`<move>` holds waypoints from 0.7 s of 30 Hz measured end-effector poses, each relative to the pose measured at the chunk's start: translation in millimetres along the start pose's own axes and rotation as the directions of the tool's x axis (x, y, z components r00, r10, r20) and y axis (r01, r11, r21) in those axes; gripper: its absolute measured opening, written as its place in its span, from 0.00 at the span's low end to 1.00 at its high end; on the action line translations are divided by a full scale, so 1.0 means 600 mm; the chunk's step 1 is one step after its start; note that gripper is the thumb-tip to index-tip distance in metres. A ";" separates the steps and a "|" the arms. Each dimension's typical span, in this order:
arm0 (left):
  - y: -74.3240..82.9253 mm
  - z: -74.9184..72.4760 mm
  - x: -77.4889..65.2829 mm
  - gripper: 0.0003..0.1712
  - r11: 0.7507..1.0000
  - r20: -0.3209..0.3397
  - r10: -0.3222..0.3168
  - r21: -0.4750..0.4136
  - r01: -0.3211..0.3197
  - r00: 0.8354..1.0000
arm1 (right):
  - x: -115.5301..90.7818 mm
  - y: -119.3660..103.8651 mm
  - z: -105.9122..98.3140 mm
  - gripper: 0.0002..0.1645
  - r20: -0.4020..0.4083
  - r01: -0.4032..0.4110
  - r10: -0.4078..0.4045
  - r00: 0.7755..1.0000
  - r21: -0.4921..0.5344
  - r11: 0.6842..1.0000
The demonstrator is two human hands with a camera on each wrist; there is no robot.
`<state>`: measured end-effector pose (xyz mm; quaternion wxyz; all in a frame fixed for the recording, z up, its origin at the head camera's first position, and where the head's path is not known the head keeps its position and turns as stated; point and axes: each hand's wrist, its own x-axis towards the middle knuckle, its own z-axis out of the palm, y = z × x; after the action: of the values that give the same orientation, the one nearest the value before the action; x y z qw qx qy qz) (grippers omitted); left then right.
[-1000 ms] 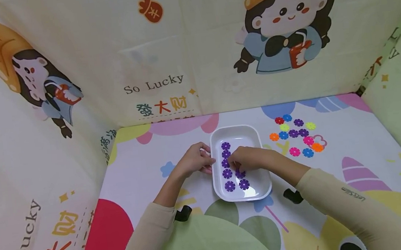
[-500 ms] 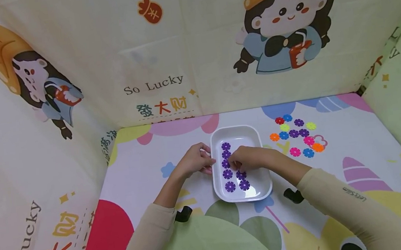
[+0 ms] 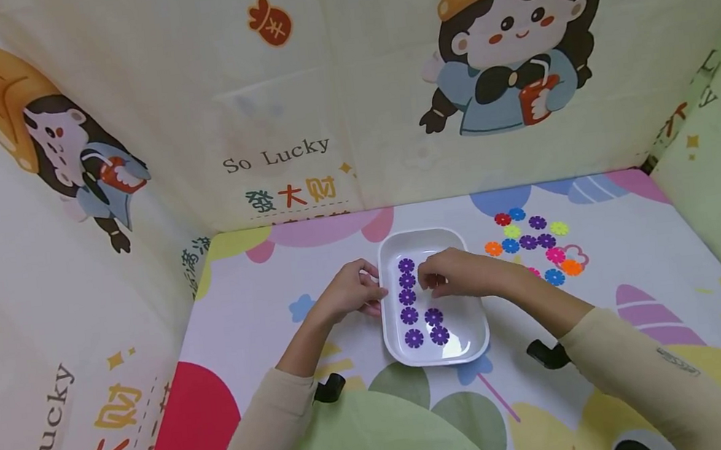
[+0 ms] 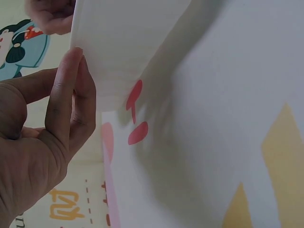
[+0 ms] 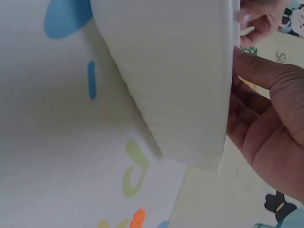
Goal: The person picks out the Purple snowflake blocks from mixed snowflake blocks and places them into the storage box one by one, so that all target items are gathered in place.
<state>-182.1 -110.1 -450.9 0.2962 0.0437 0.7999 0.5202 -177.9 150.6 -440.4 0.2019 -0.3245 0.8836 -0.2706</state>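
Observation:
A white tray (image 3: 472,349) lies on the table. Inside it, purple flower-shaped pieces (image 3: 409,315) form a longer left column, and two more purple flower pieces (image 3: 436,325) lie to its right. My left hand (image 3: 350,290) touches the tray's left rim with its fingertips; the left wrist view has those fingers (image 4: 64,95) against the outer wall. Over the middle of the tray is my right hand (image 3: 458,273), its fingers loosely bent downward with no piece visible between them. In the right wrist view the tray wall (image 5: 166,80) hides what lies inside.
Right of the tray lies a loose group of flower pieces: red (image 3: 502,219), blue (image 3: 554,277), orange (image 3: 493,248), yellow (image 3: 559,228), pink (image 3: 555,255) and purple (image 3: 537,222). A printed cloth wall (image 3: 381,105) rises behind the table.
My right hand has lifted off the right column and shifted slightly right and up, uncovering the upper of its two purple pieces. The left hand has stayed at the rim.

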 end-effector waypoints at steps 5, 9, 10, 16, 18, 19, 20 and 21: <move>-0.002 0.001 0.000 0.20 1.000 -0.002 0.003 -0.005 -0.003 1.000 | -0.034 0.013 -0.016 0.12 -0.122 -0.007 0.011 0.993 0.032 0.999; -0.003 0.002 0.000 0.20 1.000 -0.003 0.003 -0.011 -0.003 1.000 | -0.062 0.027 -0.025 0.14 -0.235 -0.028 0.041 0.971 0.059 0.998; -0.003 0.002 0.000 0.20 1.000 -0.001 0.002 -0.014 -0.002 1.000 | -0.070 0.031 -0.026 0.15 -0.265 -0.032 0.048 0.963 0.063 0.998; -0.007 0.002 0.000 0.20 1.000 0.011 0.003 -0.027 -0.002 1.000 | -0.116 0.067 -0.035 0.16 -0.419 -0.084 0.099 0.902 0.054 0.995; -0.008 0.001 0.001 0.20 1.000 0.010 0.010 -0.029 -0.010 1.000 | -0.129 0.081 -0.038 0.16 -0.454 -0.105 0.115 0.884 0.047 0.993; -0.008 0.001 0.001 0.20 1.000 0.009 0.014 -0.029 -0.014 1.000 | -0.135 0.089 -0.039 0.17 -0.464 -0.120 0.129 0.876 0.048 0.992; -0.008 0.001 0.000 0.20 0.999 0.008 0.017 -0.029 -0.017 1.000 | -0.141 0.097 -0.040 0.17 -0.475 -0.132 0.141 0.869 0.053 0.990; -0.008 0.001 0.001 0.20 0.999 0.008 0.019 -0.028 -0.018 1.000 | -0.147 0.106 -0.041 0.17 -0.485 -0.147 0.154 0.861 0.053 0.988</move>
<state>-181.2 -111.7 -455.1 0.2950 0.0490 0.7911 0.5336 -157.9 260.1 -444.1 -0.0044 -0.1745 0.9264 -0.3335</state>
